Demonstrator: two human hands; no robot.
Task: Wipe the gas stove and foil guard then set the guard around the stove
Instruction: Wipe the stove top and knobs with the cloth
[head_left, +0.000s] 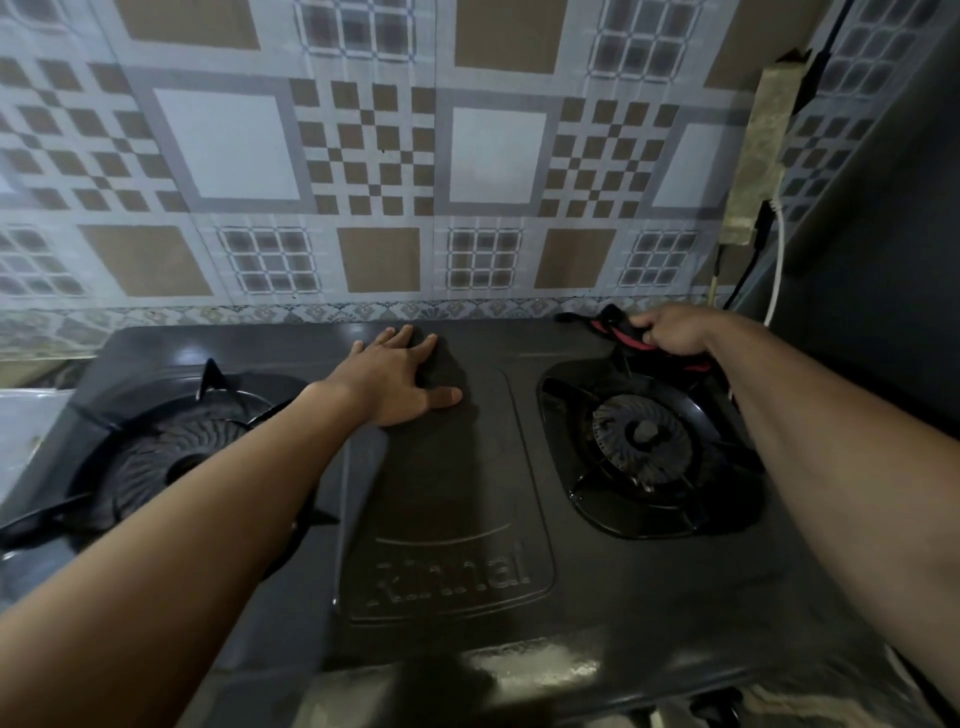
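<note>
Head view: A black, two-burner metal gas stove (447, 493) is seen from above, set against a wall covered in brown, grey and white chequered sheeting (363, 156). The left hand (395, 379) is laid flat on the stove's raised centre panel, towards the stove's far edge, its fingers (400, 338) released, straight and spread, palm down on the metal. The right hand (670, 330) is held at the stove's far right corner, its fingers clenched around a bunched black cloth with a red stripe (626, 340), which is pressed to the stove top just behind the right round black burner (644, 436). The left round black burner (171, 462) is partly covered by the left forearm. Embossed lettering (452, 571) is seen at the near end of the stove's centre panel. A grimy pale power strip (761, 150) and a white cable (777, 260) are fixed above the stove's right corner.
</note>
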